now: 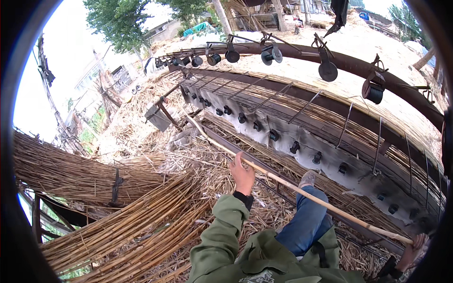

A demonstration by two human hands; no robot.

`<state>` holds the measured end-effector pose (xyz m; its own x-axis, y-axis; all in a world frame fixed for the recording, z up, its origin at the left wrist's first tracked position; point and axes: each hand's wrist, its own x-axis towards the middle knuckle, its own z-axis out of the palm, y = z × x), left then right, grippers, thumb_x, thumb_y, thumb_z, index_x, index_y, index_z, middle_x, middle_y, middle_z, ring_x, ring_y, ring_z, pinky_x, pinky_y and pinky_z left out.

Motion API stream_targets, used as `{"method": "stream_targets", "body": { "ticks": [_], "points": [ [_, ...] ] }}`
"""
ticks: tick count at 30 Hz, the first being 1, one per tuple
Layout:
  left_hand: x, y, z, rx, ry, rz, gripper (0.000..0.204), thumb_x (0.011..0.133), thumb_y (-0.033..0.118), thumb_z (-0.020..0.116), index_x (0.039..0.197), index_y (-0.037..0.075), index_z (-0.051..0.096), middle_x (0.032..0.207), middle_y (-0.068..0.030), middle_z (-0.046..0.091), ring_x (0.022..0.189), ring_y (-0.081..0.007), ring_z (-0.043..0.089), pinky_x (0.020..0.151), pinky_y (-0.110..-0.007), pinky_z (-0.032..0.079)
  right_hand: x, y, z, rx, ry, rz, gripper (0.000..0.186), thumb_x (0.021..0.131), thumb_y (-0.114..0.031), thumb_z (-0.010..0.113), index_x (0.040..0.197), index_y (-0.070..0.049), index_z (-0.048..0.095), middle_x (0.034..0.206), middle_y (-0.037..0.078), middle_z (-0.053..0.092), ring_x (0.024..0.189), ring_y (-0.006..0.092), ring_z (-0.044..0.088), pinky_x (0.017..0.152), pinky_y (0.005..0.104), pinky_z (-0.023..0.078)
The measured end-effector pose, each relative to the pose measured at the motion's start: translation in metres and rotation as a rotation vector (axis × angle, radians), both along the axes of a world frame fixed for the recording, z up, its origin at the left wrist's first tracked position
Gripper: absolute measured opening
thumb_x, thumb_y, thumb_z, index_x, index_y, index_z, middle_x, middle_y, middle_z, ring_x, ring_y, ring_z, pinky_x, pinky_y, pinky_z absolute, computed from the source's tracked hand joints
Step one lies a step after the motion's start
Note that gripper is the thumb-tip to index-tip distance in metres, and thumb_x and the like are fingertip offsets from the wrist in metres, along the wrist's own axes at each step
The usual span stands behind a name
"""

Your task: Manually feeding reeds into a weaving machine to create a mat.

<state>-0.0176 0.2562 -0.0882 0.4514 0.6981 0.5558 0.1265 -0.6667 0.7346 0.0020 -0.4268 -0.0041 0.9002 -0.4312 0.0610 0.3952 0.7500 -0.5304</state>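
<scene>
A long, pale, slightly crooked stalk (306,195) runs diagonally from the machine's left part down to the lower right. My left hand (241,173) grips it near the middle; my right hand (415,245) holds its lower end. It lies over or just above a long metal rail (214,133) of a machine. Beside that rail are a metal panel with a row of black fittings (295,147) and a line of reeds. My left leg or right leg in jeans (304,217) shows below the stalk, its foot near the machine.
A curved beam (302,53) carries several hanging spools (373,92). Thin metal rods rise beside it. Large reed bundles (122,226) lie at the left, with loose straw (137,118) on the ground. Trees (108,19), posts, sheds and a blue vehicle (364,16) stand behind.
</scene>
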Motion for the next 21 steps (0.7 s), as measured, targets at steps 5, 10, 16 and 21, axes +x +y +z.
{"method": "stream_targets", "body": {
  "ticks": [5,10,16,21],
  "points": [
    [0.016,-0.052,0.045,-0.969,-0.523,-0.238,0.055,0.085,-0.003,0.043,0.132,0.011,0.019,0.098,-0.0097,0.053,0.068,-0.0117,0.052,0.052,-0.022,0.042,-0.009,0.044,-0.043,0.055,-0.288,0.157,0.027,0.097,-0.015,0.030,0.071,-0.009,0.033,0.056,-0.001,0.023,0.043,0.0073,0.020,0.044,0.0228,0.022],
    [0.006,-0.103,0.050,-1.365,-0.307,-0.686,0.016,0.091,0.018,0.050,0.103,0.009,0.045,0.086,-0.0065,0.060,0.061,-0.0106,0.052,0.053,-0.023,0.043,-0.016,0.160,-0.011,0.098,-0.041,0.212,0.028,0.099,-0.021,0.028,0.076,-0.009,0.036,0.060,-0.001,0.027,0.050,0.0095,0.027,0.054,0.0237,0.032],
    [0.016,-0.083,0.070,-1.302,-0.464,-0.716,0.013,0.091,0.019,0.051,0.089,0.006,0.048,0.081,-0.0082,0.059,0.055,-0.0106,0.049,0.048,-0.022,0.041,-0.008,0.113,-0.011,-0.104,-0.135,0.268,0.025,0.096,-0.028,0.037,0.103,-0.004,0.042,0.077,0.001,0.037,0.074,0.0122,0.038,0.075,0.0271,0.037],
    [0.019,0.006,0.111,-1.161,-0.640,-0.769,0.013,0.093,0.016,0.046,0.096,0.004,0.051,0.080,-0.0073,0.058,0.055,-0.0092,0.047,0.050,-0.022,0.041,-0.027,-0.045,-0.057,-0.240,-0.302,0.232,0.029,0.095,-0.027,0.040,0.111,-0.004,0.045,0.098,0.005,0.050,0.093,0.0122,0.047,0.085,0.0275,0.037]
  ]
}}
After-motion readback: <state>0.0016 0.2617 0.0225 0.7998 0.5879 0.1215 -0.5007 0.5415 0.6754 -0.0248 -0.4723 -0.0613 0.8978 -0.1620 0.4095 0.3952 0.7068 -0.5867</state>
